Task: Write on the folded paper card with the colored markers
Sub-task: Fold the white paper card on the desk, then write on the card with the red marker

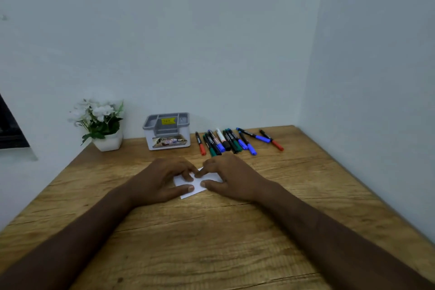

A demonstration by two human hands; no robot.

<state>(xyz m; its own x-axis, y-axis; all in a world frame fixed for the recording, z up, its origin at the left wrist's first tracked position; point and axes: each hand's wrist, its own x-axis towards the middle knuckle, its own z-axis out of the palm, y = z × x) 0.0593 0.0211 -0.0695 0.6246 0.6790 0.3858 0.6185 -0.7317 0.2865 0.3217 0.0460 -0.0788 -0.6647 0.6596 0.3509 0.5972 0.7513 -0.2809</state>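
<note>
The left hand (162, 179) and right hand (231, 178) both rest on the card (188, 192), which lies flat on the table (211, 238) near its middle, in front of the person. The two hands sit side by side, with fingertips nearly meeting over the card's centre. Left hand: fingers lightly bent, tips pressing down on the card's left part, thumb extended along the near edge. Right hand: index fingertip set on the card near the left fingertips, thumb lying on the card's right part, remaining fingers bent over the far right corner. Neither hand is wrapped round the card; both pin it to the tabletop. Most of the card is covered by the hands; only the white central strip and the near-left corner show. The markers (231, 141) lie in a loose row on the table beyond the card, well apart from it, caps pointing toward the person: red, green, blue and black caps are visible, and one marker has a white barrel. Left of the markers, a grey organizer (166, 134) stands against the wall (188, 42). Farther left, a white pot (108, 142) with white flowers stands in the table's far left corner.
</note>
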